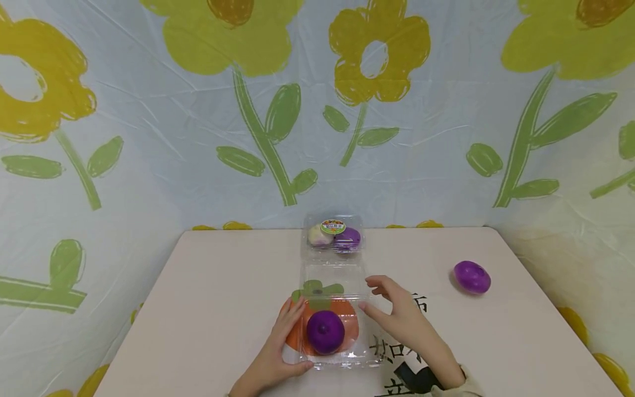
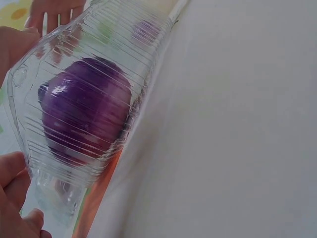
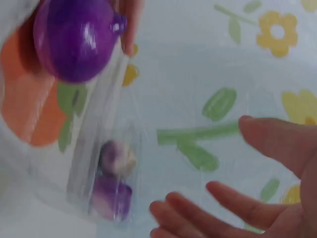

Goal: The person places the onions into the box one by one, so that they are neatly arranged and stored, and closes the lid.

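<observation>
A clear plastic clamshell box (image 1: 342,361) lies with its lid (image 1: 333,278) folded back. Inside sits a round purple onion (image 1: 325,332) with a small nub, also visible through the ribbed wall in the left wrist view. My left hand (image 1: 278,344) holds the box's left side, its thumb by the front corner and its fingers along the wall farther back. Off the box's right side, near the lid hinge, my right hand (image 1: 404,317) hovers with fingers spread and nothing held. The right wrist view shows its thumb and fingers apart.
Behind the lid stands another clear box (image 1: 310,251) with a sticker, containing a whitish onion (image 1: 319,236) and a purple onion (image 1: 349,238). A loose purple onion (image 1: 472,277) lies at the right of the table (image 1: 223,298). A flowered cloth (image 1: 421,138) hangs round the table.
</observation>
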A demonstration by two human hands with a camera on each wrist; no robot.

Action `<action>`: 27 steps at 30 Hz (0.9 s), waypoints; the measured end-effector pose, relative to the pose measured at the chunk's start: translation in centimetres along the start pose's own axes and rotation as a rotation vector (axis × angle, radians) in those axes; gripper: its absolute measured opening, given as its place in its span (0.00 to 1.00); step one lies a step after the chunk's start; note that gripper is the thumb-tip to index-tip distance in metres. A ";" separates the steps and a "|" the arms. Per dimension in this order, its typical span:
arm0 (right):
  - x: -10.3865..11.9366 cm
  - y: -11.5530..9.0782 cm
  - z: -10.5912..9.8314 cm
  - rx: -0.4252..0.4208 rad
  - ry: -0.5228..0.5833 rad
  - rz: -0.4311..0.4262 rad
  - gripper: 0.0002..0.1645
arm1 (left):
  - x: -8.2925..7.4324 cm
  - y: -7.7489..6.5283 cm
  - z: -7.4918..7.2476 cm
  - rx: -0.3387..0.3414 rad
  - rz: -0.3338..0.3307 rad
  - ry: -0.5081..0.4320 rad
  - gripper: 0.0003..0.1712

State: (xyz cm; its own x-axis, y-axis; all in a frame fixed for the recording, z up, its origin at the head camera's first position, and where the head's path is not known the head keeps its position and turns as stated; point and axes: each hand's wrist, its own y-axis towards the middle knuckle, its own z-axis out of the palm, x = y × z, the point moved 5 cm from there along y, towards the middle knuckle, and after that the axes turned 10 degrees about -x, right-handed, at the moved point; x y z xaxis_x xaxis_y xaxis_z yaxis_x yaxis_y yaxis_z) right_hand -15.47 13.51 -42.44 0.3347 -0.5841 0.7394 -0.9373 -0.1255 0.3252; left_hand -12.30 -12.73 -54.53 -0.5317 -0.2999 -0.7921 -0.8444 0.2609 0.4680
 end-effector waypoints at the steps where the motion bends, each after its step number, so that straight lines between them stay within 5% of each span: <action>1: -0.3 0.2 -0.5 -0.011 0.018 -0.014 0.25 | 0.0 0.0 0.0 0.001 -0.003 0.001 0.59; 9: -2.9 1.6 -4.2 -0.119 0.207 -0.151 0.19 | 0.0 0.0 -0.1 0.003 -0.012 0.010 0.59; 15: -6.1 2.5 -6.8 -0.257 0.387 -0.176 0.17 | 0.0 0.0 0.0 0.003 -0.016 0.018 0.59; 27: -14.4 1.9 -11.2 -0.702 0.348 0.072 0.16 | -0.2 0.0 0.0 -0.001 0.011 0.020 0.59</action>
State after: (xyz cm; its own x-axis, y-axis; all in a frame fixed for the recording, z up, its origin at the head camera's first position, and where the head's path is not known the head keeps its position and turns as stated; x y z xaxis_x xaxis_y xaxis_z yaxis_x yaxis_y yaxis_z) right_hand -20.99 30.66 -45.82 0.3953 -0.2726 0.8772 -0.7159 0.5069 0.4802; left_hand -12.23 -12.68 -54.40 -0.5424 -0.3148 -0.7789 -0.8383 0.2633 0.4773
